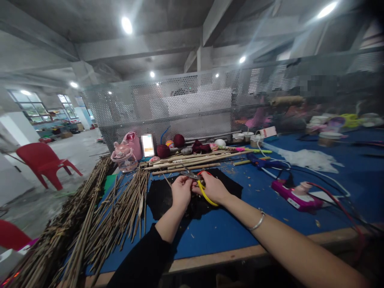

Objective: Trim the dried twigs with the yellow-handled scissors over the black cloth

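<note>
In the head view my right hand [213, 189] is closed around cutting shears [192, 173] with a yellow and red handle. Their metal jaws point left and lie just above my left hand [181, 191]. The fingers of my left hand are pinched together close to the jaws. A thin twig [166, 178] runs up and left from those fingers and seems to be held in them; its other end is hidden. Both hands are over a black cloth [159, 196] spread on the blue tabletop [210, 236].
Many thin twigs [126, 208] and a thicker bundle [78, 200] cover the left side. Sticks [192, 162], yarn balls [179, 140], a lit phone [148, 145] and a pink jug [124, 158] stand behind. At right lie a blue glue gun [261, 161] and purple power strip [297, 197] with cables.
</note>
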Demonstrator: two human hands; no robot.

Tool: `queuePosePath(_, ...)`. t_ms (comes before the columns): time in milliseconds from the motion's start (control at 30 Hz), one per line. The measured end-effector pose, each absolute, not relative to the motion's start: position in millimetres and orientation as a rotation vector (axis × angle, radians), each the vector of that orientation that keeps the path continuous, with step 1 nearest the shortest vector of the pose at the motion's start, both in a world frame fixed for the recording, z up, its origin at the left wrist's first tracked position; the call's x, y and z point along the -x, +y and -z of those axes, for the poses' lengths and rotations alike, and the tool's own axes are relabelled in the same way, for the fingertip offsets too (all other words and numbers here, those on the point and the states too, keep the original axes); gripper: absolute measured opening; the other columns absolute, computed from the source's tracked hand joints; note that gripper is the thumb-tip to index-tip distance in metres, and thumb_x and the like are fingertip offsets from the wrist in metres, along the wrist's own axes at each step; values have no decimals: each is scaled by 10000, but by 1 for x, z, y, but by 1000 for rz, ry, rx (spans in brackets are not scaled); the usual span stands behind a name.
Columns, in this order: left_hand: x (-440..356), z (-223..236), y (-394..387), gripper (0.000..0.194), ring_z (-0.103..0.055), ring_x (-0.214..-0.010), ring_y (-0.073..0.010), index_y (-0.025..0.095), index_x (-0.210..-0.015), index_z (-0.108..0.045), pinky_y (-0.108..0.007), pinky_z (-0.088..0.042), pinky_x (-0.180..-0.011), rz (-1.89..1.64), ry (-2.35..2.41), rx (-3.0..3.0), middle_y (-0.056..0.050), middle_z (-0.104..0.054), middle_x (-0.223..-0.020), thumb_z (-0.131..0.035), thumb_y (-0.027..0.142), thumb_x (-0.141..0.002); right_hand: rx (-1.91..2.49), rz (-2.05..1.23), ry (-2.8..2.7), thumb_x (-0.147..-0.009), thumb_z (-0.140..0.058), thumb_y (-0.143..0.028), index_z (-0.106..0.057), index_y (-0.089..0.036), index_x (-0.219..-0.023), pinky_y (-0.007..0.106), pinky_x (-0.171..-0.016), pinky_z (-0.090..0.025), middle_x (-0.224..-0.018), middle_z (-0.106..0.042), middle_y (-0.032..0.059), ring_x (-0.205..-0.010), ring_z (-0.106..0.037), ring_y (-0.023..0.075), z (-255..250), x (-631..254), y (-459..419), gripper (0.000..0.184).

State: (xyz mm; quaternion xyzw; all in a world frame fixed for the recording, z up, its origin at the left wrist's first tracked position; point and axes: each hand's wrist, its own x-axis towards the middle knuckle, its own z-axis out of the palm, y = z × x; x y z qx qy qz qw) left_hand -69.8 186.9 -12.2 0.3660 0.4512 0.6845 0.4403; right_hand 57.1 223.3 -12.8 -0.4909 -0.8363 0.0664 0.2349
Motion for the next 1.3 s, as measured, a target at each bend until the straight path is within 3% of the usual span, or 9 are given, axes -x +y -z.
queuePosePath(600,75,18,192,150,-572,-574,-102,127,-765,-588,-211,-478,-540,-1677,1103,-984,-40,-617,-682,-593,257,-690,1390,-204,-2337,-708,-474,-635,-501,-211,-844,221,-503,-286,-721,-638,47,-659,-603,192,15,-60,229,446)
queuePosePath(867,76,16,191,142,-557,-578,-96,143,-755,-574,-167,-431,-476,-1658,1146,-874,-20,-602,-674,-571,275,-703,1374,-119,-2370,-698,-501,-617,-485,-209,-959,251,-604,-336,-875,-642,62,-792,-608,217,10,-60,226,484)
queuePosePath(1300,74,15,192,224,-577,-622,-80,117,-772,-604,-183,-459,-585,-1692,1041,-803,-29,-618,-736,-660,282,-631,1356,-183,-2338,-723,-508,-568,-479,-216,-916,241,-557,-300,-793,-626,31,-734,-597,199,10,-60,226,403)
